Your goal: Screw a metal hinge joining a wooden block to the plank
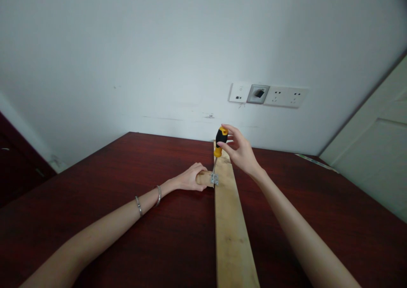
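A long pale wooden plank [232, 228] lies on the dark red table [127, 220], running away from me toward the wall. A small metal hinge [214, 178] sits at the plank's left edge, joined to a short wooden piece [203, 178]. My left hand [190, 178] is closed around that short piece, holding it against the plank. My right hand [240, 150] grips the black and yellow handle of a screwdriver [220, 143], which stands nearly upright with its tip on the hinge.
A white wall stands just behind the table, with a row of sockets [269, 95] above the plank's far end. A pale door [375, 148] is at the right. Dark furniture [15, 161] stands at the left.
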Demonstrator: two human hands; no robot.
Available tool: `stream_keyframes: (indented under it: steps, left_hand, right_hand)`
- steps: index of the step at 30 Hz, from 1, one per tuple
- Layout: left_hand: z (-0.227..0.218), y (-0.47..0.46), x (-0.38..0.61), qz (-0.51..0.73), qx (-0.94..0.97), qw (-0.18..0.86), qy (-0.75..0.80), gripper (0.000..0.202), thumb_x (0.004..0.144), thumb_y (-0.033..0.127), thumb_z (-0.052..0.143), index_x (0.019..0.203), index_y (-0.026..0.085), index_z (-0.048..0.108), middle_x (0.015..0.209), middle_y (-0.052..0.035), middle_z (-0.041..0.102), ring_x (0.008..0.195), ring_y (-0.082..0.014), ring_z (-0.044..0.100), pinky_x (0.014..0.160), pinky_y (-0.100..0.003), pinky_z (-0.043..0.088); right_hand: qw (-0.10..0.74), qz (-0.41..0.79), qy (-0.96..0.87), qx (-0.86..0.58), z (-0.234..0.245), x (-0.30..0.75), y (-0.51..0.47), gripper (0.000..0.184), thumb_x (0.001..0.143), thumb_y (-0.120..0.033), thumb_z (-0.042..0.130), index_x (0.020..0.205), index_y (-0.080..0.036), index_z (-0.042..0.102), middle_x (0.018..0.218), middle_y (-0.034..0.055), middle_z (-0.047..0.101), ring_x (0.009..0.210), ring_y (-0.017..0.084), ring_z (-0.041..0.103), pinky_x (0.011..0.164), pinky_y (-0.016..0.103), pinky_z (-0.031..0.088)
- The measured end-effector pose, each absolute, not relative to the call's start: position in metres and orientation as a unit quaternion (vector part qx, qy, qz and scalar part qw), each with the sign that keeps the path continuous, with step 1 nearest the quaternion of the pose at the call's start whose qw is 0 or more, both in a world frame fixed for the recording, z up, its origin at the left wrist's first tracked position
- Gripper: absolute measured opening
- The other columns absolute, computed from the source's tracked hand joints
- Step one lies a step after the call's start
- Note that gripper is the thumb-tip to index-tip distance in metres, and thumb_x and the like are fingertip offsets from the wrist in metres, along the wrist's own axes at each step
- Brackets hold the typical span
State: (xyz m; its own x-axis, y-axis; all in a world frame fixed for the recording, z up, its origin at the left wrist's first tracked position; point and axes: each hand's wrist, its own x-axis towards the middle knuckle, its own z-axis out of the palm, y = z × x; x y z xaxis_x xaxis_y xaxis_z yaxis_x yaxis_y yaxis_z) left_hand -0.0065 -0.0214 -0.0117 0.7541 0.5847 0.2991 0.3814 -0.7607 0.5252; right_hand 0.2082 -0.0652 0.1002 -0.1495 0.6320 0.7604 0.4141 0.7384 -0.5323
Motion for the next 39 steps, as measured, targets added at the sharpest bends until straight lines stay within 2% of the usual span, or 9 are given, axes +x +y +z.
stream_keyframes:
  steps: [6,13,22,28,32,39]
  left_hand:
    - [-0.013,-0.022,-0.007,0.240,0.912,0.218,0.252,0.052,0.061,0.023,0.076,0.108,0.017,0.055,0.101,-0.0044,0.051,0.097,-0.0230,0.051,0.089,-0.037,0.044]
    - [-0.012,-0.023,-0.006,0.245,0.916,0.199,0.246,0.053,0.060,0.022,0.077,0.108,0.016,0.055,0.100,-0.0041,0.051,0.096,-0.0221,0.049,0.089,-0.036,0.044]
    - [-0.015,-0.021,-0.007,0.251,0.916,0.192,0.245,0.055,0.060,0.023,0.078,0.110,0.017,0.056,0.101,-0.0045,0.052,0.097,-0.0222,0.050,0.090,-0.037,0.044]
    - [-0.015,-0.021,-0.006,0.255,0.918,0.191,0.237,0.056,0.060,0.022,0.077,0.112,0.017,0.055,0.103,-0.0049,0.053,0.098,-0.0226,0.049,0.090,-0.037,0.044]
    - [-0.012,-0.023,-0.006,0.252,0.918,0.192,0.240,0.056,0.060,0.022,0.077,0.112,0.018,0.055,0.102,-0.0047,0.054,0.098,-0.0229,0.049,0.090,-0.038,0.044]
    - [-0.014,-0.022,-0.005,0.268,0.915,0.190,0.235,0.056,0.059,0.022,0.078,0.111,0.015,0.056,0.101,-0.0052,0.054,0.097,-0.0226,0.049,0.090,-0.037,0.044]
  right_hand:
    - [0.574,0.104,-0.735,-0.346,0.097,0.206,-0.065,0.044,0.081,-0.033,0.066,0.123,-0.030,0.054,0.121,0.0060,0.054,0.084,0.016,0.062,0.074,0.034,0.058]
    - [0.534,0.094,-0.771,-0.335,0.104,0.208,-0.073,0.050,0.086,-0.021,0.055,0.134,-0.033,0.049,0.128,0.0073,0.053,0.103,0.021,0.060,0.084,0.039,0.056]
    - [0.529,0.079,-0.772,-0.345,0.103,0.202,-0.071,0.051,0.087,-0.027,0.058,0.137,-0.033,0.047,0.134,0.0067,0.056,0.101,0.022,0.061,0.082,0.039,0.056]
    - [0.535,0.060,-0.771,-0.339,0.104,0.201,-0.073,0.047,0.085,-0.029,0.062,0.131,-0.032,0.051,0.120,0.0066,0.058,0.097,0.020,0.058,0.079,0.036,0.055]
    - [0.546,0.069,-0.758,-0.350,0.105,0.198,-0.075,0.045,0.082,-0.030,0.067,0.125,-0.031,0.054,0.109,0.0057,0.054,0.096,0.020,0.058,0.079,0.036,0.056]
    - [0.548,0.056,-0.754,-0.358,0.107,0.195,-0.078,0.045,0.080,-0.028,0.070,0.122,-0.033,0.055,0.106,0.0042,0.052,0.098,0.019,0.055,0.080,0.036,0.056]
